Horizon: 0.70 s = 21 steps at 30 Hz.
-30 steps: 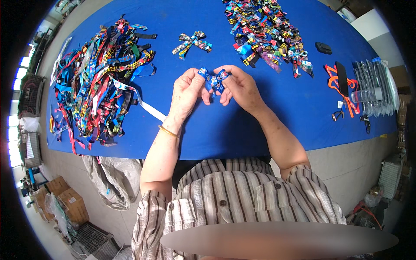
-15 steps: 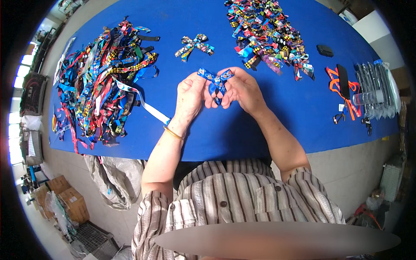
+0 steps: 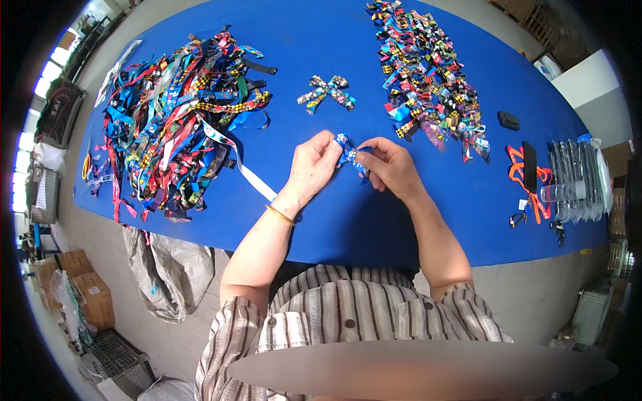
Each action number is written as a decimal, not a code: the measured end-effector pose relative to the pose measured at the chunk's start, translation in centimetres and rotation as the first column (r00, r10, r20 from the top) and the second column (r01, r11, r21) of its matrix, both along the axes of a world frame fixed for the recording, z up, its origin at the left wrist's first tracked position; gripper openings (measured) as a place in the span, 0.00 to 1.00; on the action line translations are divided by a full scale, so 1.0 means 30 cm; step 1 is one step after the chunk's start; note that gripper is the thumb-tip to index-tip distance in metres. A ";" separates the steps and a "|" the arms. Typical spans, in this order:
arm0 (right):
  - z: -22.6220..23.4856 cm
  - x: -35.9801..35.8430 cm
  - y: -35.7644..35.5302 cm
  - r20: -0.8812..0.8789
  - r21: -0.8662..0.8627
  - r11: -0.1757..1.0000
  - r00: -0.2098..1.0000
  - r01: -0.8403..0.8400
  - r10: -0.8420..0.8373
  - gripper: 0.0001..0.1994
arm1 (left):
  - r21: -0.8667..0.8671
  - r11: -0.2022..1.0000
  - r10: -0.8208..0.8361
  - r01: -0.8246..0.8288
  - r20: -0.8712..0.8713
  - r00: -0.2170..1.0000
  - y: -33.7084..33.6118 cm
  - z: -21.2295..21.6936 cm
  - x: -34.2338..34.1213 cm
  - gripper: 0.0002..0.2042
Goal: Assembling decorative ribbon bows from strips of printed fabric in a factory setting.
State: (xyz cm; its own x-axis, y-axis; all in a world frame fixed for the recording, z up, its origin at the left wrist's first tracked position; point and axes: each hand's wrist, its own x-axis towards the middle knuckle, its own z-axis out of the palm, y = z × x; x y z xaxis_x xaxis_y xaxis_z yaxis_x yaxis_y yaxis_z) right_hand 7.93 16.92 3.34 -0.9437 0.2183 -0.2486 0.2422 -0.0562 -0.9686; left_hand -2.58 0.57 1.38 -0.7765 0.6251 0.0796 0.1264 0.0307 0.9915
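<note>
A blue patterned ribbon bow (image 3: pixel 348 152) is held up over the table between my two hands. My left hand (image 3: pixel 313 160) is closed on the bow's left loop. On its other side, my right hand (image 3: pixel 390 166) pinches the bow near its middle and right loop with thumb and fingers. Beyond my hands a finished-looking multicoloured ribbon bow (image 3: pixel 326 93) lies spread on the blue tabletop (image 3: pixel 314 40). A white ribbon strip (image 3: pixel 247 172) trails from the left pile to beside my left wrist.
A large heap of printed ribbons (image 3: pixel 180 120) covers the table's left. Rows of bows (image 3: pixel 428 73) lie at the far right. Farther right are a small black case (image 3: pixel 508 120), an orange lanyard (image 3: pixel 518 175), a black phone-like object (image 3: pixel 529 167), a clear bottle (image 3: pixel 563 192) and plastic-wrapped packs (image 3: pixel 575 160).
My hands have turned the bow from facing flat to a steeper tilt, and my right fingers have shifted toward its centre. The whole view has also shifted slightly.
</note>
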 end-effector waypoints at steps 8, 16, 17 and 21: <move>0.071 -0.084 0.004 -0.046 0.307 0.944 0.989 -0.120 0.141 0.13 | -0.107 0.988 0.073 -0.109 -0.298 0.952 -0.018 0.044 -0.026 0.12; 0.105 -0.179 0.012 -0.054 0.605 0.778 0.966 -0.171 0.254 0.11 | -0.093 0.970 0.192 -0.223 -0.261 0.946 -0.037 0.034 -0.065 0.08; 0.104 -0.189 0.009 -0.090 0.671 0.732 0.968 -0.116 0.236 0.10 | -0.110 0.963 0.210 -0.245 -0.260 0.942 -0.038 0.034 -0.070 0.08; 0.089 -0.253 0.023 -0.045 0.701 0.701 0.972 -0.134 0.230 0.09 | -0.113 0.946 0.258 -0.305 -0.310 0.915 -0.035 0.019 -0.093 0.06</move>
